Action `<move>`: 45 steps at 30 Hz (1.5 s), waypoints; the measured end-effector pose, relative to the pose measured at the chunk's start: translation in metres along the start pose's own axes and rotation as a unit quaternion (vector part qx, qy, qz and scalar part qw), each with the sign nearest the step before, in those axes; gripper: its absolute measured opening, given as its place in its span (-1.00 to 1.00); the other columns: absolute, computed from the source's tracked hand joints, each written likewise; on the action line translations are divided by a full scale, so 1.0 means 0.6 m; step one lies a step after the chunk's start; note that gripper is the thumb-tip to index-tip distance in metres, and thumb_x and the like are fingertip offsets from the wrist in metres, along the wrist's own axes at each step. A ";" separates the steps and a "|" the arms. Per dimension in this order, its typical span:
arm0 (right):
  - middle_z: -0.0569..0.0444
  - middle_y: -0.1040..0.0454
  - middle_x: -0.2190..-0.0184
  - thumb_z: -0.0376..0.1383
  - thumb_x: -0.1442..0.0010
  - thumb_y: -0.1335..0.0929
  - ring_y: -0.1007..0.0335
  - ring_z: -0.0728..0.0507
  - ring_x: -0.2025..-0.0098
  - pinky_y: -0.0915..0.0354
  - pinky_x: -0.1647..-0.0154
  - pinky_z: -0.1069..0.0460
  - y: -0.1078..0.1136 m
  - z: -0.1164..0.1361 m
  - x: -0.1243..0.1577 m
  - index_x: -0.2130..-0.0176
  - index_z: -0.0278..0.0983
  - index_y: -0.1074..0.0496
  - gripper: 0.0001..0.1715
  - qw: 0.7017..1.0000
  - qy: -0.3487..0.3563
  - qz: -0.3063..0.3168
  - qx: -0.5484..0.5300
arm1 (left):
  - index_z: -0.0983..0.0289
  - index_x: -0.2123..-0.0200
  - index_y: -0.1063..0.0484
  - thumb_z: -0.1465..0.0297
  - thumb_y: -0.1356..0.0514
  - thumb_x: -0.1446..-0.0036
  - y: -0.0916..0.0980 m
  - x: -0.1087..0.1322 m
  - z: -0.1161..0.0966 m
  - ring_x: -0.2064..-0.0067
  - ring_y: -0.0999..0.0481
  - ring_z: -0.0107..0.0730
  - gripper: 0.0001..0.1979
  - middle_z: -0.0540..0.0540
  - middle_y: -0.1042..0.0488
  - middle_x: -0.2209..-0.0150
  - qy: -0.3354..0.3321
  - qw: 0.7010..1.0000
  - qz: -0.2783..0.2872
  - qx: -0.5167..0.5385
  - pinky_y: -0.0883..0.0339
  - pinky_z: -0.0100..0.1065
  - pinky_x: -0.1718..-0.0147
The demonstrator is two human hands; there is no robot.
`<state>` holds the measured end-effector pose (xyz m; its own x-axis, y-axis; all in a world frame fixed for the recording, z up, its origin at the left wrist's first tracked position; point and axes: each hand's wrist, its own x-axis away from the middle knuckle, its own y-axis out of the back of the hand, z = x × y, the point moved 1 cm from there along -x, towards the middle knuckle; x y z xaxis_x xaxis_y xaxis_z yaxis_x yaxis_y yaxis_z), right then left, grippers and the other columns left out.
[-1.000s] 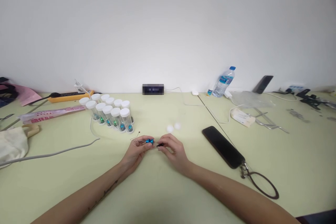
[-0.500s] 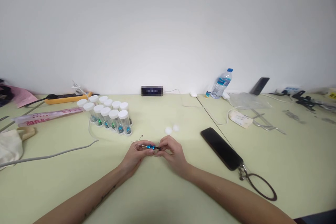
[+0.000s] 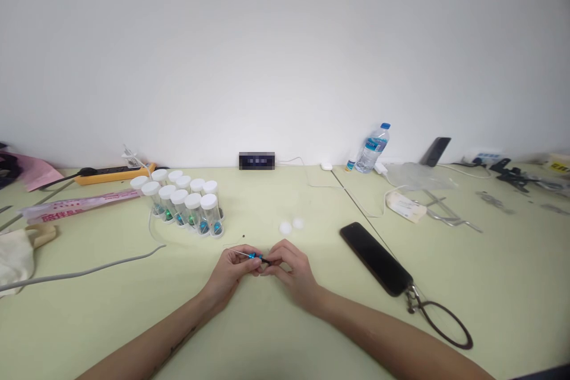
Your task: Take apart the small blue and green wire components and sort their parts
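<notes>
Pinching a small, shiny blue, wire-tailed piece (image 3: 252, 256), partly thumb-covered, in the left hand (image 3: 229, 273), a thin black rod (image 3: 266, 260) in the right hand (image 3: 294, 272), above the pale-green table (image 3: 267, 332), near clear white-capped tubes (image 3: 179, 205).

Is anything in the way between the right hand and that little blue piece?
No obstacle shows: only the small black piece that the right hand holds lies between it and the blue piece. The tubes and phone sit off to the sides.

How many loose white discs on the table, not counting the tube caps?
2. The near disc lies just beyond the right hand; the far disc is slightly behind it, to the right. Others could be hidden by the hands.
</notes>
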<state>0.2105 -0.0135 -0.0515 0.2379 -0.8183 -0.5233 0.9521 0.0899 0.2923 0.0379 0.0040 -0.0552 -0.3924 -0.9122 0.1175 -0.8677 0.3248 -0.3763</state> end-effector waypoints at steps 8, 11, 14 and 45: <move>0.09 -0.30 0.36 -0.35 -0.12 -0.41 -0.36 -0.01 0.41 -0.39 0.43 0.07 0.002 -0.012 -0.002 0.31 -0.25 -0.46 -0.93 0.997 -0.039 -0.011 -0.064 | 0.32 0.36 -0.54 0.38 -0.36 0.05 0.000 -0.001 0.000 0.45 -0.44 -0.51 -0.84 0.05 -0.56 0.48 -0.006 1.000 0.011 -0.013 -0.26 -0.49 0.42; 0.09 -0.31 0.36 -0.36 -0.11 -0.41 -0.35 -0.02 0.40 -0.40 0.41 0.07 0.003 -0.014 -0.004 0.30 -0.25 -0.46 -0.93 0.997 -0.045 -0.014 -0.061 | 0.32 0.34 -0.54 0.38 -0.36 0.04 0.000 0.000 0.000 0.43 -0.45 -0.51 -0.84 0.07 -0.58 0.45 -0.004 1.000 0.011 -0.015 -0.27 -0.49 0.40; 0.09 -0.32 0.36 -0.36 -0.10 -0.42 -0.36 -0.03 0.38 -0.41 0.40 0.07 0.003 -0.012 -0.006 0.31 -0.25 -0.46 -0.92 0.996 -0.047 -0.021 -0.071 | 0.31 0.34 -0.54 0.39 -0.36 0.04 0.001 0.001 -0.001 0.42 -0.45 -0.52 -0.84 0.07 -0.59 0.43 -0.006 1.000 0.011 -0.012 -0.28 -0.50 0.37; 0.04 -0.32 0.25 -0.37 -0.18 -0.36 -0.43 -0.04 0.28 -0.47 0.25 0.04 0.002 -0.005 -0.005 0.16 -0.20 -0.46 -0.82 0.999 -0.007 0.002 -0.039 | 0.29 0.34 -0.54 0.44 -0.38 0.10 0.005 0.001 -0.002 0.30 -0.55 -0.39 -0.82 0.11 -0.62 0.35 0.016 0.999 -0.006 0.051 -0.35 -0.41 0.22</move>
<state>0.2116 -0.0094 -0.0519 0.2387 -0.8258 -0.5109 0.9636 0.1360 0.2303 0.0350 0.0046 -0.0553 -0.3937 -0.9067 0.1510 -0.8373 0.2859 -0.4660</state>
